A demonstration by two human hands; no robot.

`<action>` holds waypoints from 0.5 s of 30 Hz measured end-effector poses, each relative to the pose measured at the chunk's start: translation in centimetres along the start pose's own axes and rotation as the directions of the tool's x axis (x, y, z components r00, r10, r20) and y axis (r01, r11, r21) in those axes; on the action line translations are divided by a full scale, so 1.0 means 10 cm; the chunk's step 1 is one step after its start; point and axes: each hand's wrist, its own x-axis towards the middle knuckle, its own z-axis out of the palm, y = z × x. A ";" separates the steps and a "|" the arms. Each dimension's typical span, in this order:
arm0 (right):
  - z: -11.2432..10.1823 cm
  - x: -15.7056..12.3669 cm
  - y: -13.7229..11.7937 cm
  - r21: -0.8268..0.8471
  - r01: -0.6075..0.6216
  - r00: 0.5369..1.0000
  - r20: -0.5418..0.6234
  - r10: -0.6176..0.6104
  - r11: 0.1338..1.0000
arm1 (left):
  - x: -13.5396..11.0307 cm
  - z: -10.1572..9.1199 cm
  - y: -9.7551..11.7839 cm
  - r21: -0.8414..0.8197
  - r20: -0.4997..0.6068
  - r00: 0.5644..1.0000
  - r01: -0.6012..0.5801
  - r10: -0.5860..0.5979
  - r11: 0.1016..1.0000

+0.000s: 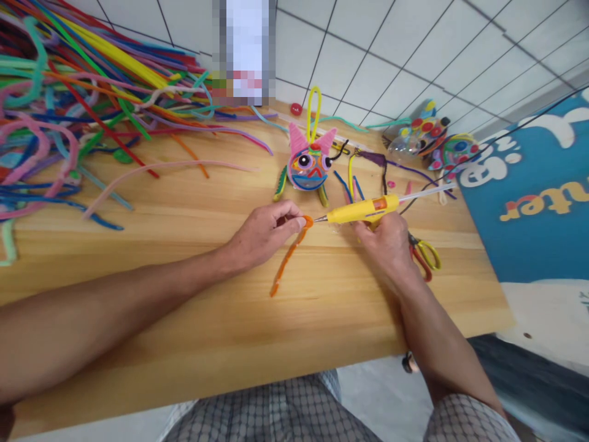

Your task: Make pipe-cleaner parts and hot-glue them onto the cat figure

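Note:
Between thumb and fingers, my left hand [271,230] pinches the coiled end of an orange pipe cleaner [288,261], whose straight tail hangs toward the table's front. My right hand [386,239] is wrapped round the handle of a yellow hot glue gun [359,210]. A clear glue stick [427,191] juts from the gun's rear, and its metal nozzle meets or nearly meets the orange coil. Just behind my hands stands a decorated figure [309,166] with pink pointed ears, big eyes, a blue mouth and a yellow loop [313,113] on top.
Piles of colourful pipe cleaners [92,104] cover the table's left back. Scissors [426,255] with red and yellow handles lie by my right wrist. More decorated figures [453,150] stand at the back right, near a black cord [510,129]. A tiled wall [368,49] borders the table [207,331].

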 end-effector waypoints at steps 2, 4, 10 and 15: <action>0.00 0.00 0.00 -0.010 -0.003 1.000 0.000 0.003 1.000 | 0.00 0.00 0.00 -0.017 -0.005 1.000 0.015 -0.015 1.000; 0.00 0.01 0.01 -0.011 -0.005 1.000 0.001 0.005 1.000 | 0.01 0.00 0.01 -0.044 -0.013 0.999 0.041 -0.041 0.998; -0.01 -0.04 -0.03 0.126 0.020 1.000 0.019 -0.023 0.992 | 0.04 -0.03 0.08 -0.124 -0.052 0.990 0.127 -0.134 0.984; -0.16 -0.01 -0.02 0.441 -0.021 0.999 -0.022 0.035 0.897 | 0.00 -0.03 0.06 -0.076 -0.100 0.989 0.106 -0.113 0.992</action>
